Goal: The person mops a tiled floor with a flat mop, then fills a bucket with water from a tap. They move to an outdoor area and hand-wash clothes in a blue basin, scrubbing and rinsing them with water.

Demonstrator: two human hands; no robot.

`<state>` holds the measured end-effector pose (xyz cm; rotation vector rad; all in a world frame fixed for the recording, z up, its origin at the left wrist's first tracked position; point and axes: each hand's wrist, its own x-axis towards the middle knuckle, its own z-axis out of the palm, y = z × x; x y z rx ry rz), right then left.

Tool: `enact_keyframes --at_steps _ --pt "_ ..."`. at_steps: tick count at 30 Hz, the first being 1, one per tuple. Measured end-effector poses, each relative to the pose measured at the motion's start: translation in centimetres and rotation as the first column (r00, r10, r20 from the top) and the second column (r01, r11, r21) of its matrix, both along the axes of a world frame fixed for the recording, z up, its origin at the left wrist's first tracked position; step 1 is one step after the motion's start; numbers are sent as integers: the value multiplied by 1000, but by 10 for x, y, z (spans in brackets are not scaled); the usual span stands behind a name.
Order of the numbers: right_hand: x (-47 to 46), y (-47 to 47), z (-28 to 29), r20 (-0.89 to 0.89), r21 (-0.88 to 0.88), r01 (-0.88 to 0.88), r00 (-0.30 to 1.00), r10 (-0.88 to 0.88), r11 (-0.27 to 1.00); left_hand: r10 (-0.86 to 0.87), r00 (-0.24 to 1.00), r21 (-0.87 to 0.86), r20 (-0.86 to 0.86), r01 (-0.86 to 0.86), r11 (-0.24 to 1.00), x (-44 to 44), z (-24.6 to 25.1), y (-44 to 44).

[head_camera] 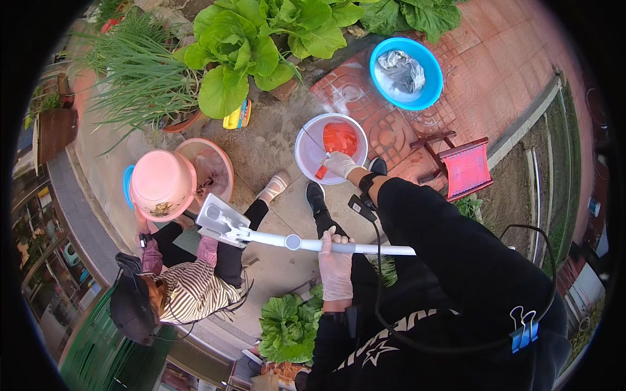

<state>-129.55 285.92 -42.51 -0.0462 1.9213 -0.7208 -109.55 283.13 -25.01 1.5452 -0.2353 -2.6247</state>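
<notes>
My left hand [336,269], in a thin pale glove, is closed around the white pole of a flat mop [274,239]. The mop lies sideways before me, its rectangular head [220,220] to the left. My right hand [340,165], gloved too, grips what looks like the thin wire handle of a white bucket [301,151] that stands by my feet. Inside the bucket is a red object [340,138]. A smaller red piece [321,172] shows beside my right fingers; whether the two are joined is hidden.
A seated person [195,291] at left holds a pink basin [164,181] beside another basin [215,161] containing liquid. A blue basin [433,88] with wet cloth and a pink-seated stool [467,168] stand right. Leafy plants [234,54] line the top; a yellow packet [238,115] lies near.
</notes>
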Motion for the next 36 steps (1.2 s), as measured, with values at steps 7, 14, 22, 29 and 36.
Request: enact_keyframes --at_steps 7,14,22,29,36 --pt "13 27 -14 -20 25 -184 983 185 983 193 979 -15 61 -192 981 7 2 28" --pt "42 33 -21 -122 49 -243 961 248 969 250 968 -85 -34 -252 964 24 4 36" --pt "66 46 4 -70 78 -522 847 527 849 429 903 -101 25 -425 900 12 11 121" --pt "96 64 22 -16 2 -671 741 671 741 546 808 -127 223 -531 838 37 22 155" --pt "138 94 -13 11 6 -629 777 629 777 590 772 -124 238 -578 806 75 9 170"
